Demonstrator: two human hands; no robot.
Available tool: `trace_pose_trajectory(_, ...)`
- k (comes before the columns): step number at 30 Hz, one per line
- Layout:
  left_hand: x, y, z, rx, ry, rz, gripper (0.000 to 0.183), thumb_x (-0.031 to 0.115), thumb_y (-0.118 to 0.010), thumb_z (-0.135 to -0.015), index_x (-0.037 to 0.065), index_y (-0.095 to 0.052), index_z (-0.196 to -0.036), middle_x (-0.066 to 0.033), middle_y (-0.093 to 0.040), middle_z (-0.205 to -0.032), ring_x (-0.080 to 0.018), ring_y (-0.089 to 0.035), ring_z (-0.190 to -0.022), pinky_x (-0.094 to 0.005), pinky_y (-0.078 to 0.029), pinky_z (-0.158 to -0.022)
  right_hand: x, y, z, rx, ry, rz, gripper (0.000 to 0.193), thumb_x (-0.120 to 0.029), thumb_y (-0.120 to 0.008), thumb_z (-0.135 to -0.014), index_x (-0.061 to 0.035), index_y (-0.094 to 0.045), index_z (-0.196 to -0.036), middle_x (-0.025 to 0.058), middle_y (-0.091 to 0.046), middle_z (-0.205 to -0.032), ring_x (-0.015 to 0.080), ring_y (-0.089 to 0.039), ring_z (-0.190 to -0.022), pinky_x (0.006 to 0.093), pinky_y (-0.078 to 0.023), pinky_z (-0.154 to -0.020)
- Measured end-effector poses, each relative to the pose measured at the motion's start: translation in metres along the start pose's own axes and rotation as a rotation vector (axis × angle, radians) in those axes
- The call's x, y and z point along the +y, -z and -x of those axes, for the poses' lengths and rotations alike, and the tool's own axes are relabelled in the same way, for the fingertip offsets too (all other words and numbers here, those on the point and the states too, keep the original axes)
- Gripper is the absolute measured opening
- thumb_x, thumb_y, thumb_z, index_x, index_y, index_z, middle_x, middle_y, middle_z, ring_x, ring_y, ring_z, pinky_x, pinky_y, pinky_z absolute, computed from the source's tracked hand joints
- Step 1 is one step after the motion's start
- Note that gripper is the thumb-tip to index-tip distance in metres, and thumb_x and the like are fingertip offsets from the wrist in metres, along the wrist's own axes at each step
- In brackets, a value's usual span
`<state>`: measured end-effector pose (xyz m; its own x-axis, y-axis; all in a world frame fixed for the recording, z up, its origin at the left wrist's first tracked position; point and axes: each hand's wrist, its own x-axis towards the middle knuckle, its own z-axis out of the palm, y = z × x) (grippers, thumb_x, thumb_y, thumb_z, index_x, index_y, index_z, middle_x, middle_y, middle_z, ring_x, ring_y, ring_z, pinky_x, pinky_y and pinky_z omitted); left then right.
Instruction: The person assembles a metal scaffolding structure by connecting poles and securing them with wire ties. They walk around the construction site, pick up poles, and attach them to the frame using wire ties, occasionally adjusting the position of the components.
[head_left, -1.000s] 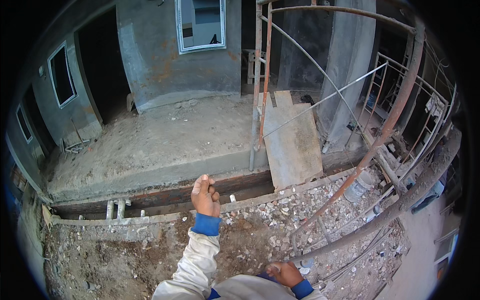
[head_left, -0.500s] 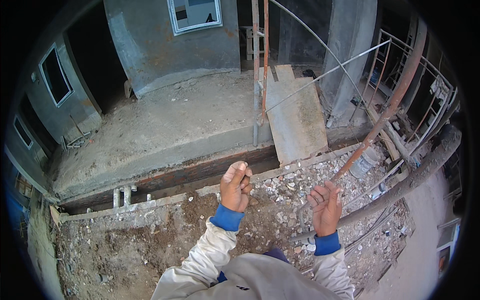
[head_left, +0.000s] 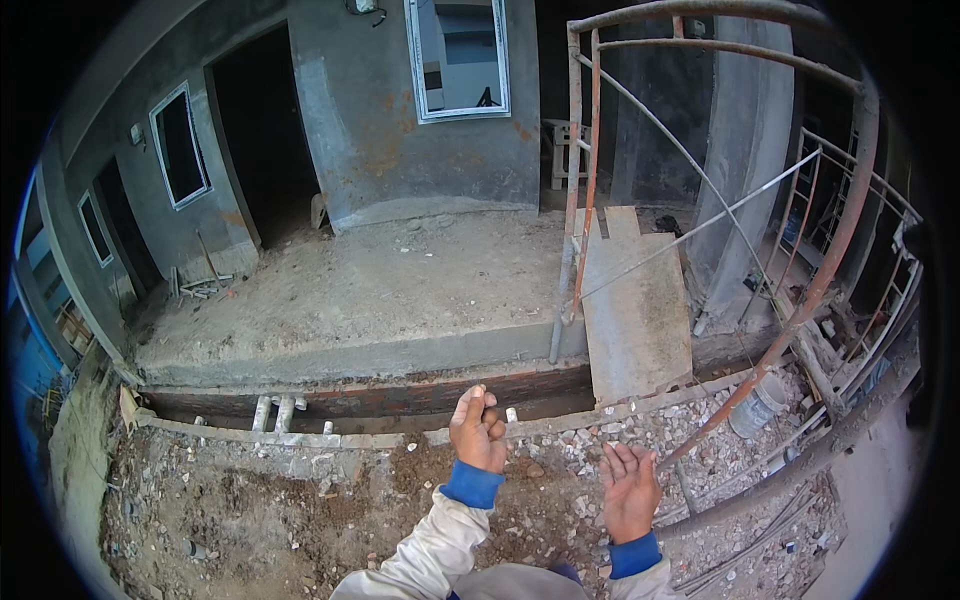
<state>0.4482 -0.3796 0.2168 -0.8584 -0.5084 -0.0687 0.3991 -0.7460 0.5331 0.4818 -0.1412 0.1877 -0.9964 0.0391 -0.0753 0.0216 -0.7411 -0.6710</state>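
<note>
Leftward, a pair of upright white plastic pipes point(head_left: 285, 414) is standing in the brick-walled trench point(head_left: 385, 401), beneath the concrete ledge point(head_left: 350, 364); toward the middle, the left hand point(head_left: 478, 435) is hovering with its fingers mostly curled and the thumb raised beside them, and whether they are pinching something small I cannot tell; a short white pipe stub point(head_left: 511, 414) is showing just beside it; rightward, the right hand point(head_left: 630, 490) is hovering palm up, its fingers loosely bent, half open and apparently gripping nothing; broken rubble point(head_left: 575, 442) is lying beyond both hands, while a rusty scaffold tube point(head_left: 770, 350) is slanting down near the right one; a careless swing could be knocking those knuckles against the tube, and a step onto loose rubble could be causing a slip toward the trench; the inside of the left hand is not showing, nor are the feet; the trench bottom is sinking into shadow, the lower edge is cutting off the cream sleeves point(head_left: 425, 545), and the dark rim is swallowing the far right.
</note>
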Motion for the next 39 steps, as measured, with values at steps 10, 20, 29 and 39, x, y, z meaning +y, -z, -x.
trace_pose_trajectory(10,-0.015,-0.004,0.041,-0.282,0.092,-0.385,0.021,0.025,-0.066,-0.099,0.006,-0.062,-0.106,-0.0013,-0.067,-0.085,-0.0027,-0.044,-0.061,-0.0194,-0.038,-0.054,-0.029,-0.040,0.022,-0.192,-0.021,0.592,0.039,-0.041,-0.050,-0.106,-0.0081,-0.043,-0.125,-0.0043,-0.047,-0.074,0.0039,-0.040,-0.059,0.0214,-0.033,-0.050)
trace_pose_trajectory(20,-0.032,-0.036,0.095,-0.371,-0.053,-0.600,0.019,0.018,-0.065,-0.100,0.000,-0.065,-0.105,-0.0067,-0.070,-0.099,-0.0121,-0.063,-0.093,-0.0288,-0.052,-0.082,0.006,-0.078,0.042,-0.126,0.325,0.392,0.025,-0.017,-0.063,-0.101,0.0005,-0.060,-0.119,0.0043,-0.067,-0.100,0.0065,-0.054,-0.079,0.0216,-0.045,-0.070)
trace_pose_trajectory(29,-0.046,-0.023,0.110,-0.470,-0.066,-0.616,0.019,0.015,-0.065,-0.100,-0.003,-0.068,-0.107,-0.0089,-0.072,-0.106,-0.0131,-0.063,-0.099,-0.0293,-0.051,-0.089,0.007,-0.061,0.035,-0.001,0.395,0.511,0.021,-0.013,-0.068,-0.097,0.0026,-0.068,-0.112,0.0057,-0.068,-0.099,0.0119,-0.060,-0.089,0.0259,-0.049,-0.081)
trace_pose_trajectory(39,-0.042,-0.025,0.111,-0.533,-0.167,-0.608,0.018,0.015,-0.066,-0.099,-0.001,-0.071,-0.106,-0.0096,-0.072,-0.111,-0.0128,-0.062,-0.103,-0.0311,-0.050,-0.092,0.004,-0.066,0.027,-0.117,0.463,0.622,0.022,-0.021,-0.065,-0.100,0.0011,-0.066,-0.100,0.0113,-0.054,-0.130,0.0171,-0.052,-0.113,0.0332,-0.041,-0.101)
